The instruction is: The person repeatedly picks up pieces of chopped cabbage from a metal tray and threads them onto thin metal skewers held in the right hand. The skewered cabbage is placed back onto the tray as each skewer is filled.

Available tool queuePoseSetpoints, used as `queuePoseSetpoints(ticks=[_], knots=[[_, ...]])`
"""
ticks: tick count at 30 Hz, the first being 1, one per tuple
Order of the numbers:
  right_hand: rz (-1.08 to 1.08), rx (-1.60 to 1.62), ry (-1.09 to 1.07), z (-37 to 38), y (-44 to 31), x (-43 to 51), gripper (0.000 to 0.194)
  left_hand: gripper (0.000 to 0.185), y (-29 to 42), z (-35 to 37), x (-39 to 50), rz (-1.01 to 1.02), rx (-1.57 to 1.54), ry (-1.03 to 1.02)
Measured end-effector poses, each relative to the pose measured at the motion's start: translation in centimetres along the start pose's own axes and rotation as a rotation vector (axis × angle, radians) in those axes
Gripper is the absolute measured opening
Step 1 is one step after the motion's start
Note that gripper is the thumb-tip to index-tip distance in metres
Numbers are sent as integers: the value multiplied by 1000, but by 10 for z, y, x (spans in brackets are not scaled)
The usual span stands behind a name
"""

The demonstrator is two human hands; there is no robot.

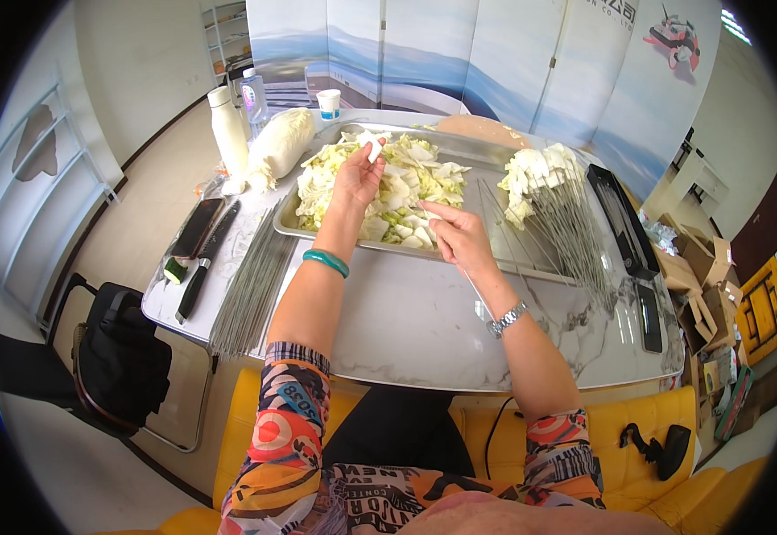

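My left hand [360,175] is raised over a metal tray [388,245] and pinches a white piece of cabbage [376,148]. Below it lies a heap of cut cabbage [398,184]. My right hand [459,234] grips a thin metal skewer [477,292], which runs back past the wrist; its tip is by my index finger. At the tray's right, skewers threaded with cabbage [542,170] lie in a pile, their grey shafts fanning over the rim. Left of my left arm lies a bundle of bare skewers [248,294].
At the left are a black-handled knife [193,291], a phone [200,227], a vegetable stub [175,270], a whole cabbage [285,144], a white bottle [228,127] and a paper cup [329,105]. A long black box [619,221] lies right; a folding screen [422,53] stands behind.
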State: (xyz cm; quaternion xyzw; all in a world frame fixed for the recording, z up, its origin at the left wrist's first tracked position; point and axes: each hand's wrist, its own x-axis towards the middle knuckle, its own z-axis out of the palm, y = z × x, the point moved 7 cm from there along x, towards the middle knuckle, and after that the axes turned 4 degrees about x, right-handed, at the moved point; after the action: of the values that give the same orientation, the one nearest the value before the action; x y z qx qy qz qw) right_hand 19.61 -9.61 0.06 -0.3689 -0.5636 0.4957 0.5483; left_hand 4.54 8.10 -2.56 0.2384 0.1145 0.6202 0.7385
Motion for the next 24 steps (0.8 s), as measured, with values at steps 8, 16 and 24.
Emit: queuePoseSetpoints(ticks=[8, 16, 24], knots=[[1, -47, 2, 1, 2, 1, 33, 23, 2, 1, -1, 23, 28, 1], [10, -54, -3, 2, 0, -1, 34, 23, 1, 2, -2, 16, 50, -14], [-9, -64, 17, 1, 1, 0, 34, 20, -2, 9, -5, 33, 152, -52]])
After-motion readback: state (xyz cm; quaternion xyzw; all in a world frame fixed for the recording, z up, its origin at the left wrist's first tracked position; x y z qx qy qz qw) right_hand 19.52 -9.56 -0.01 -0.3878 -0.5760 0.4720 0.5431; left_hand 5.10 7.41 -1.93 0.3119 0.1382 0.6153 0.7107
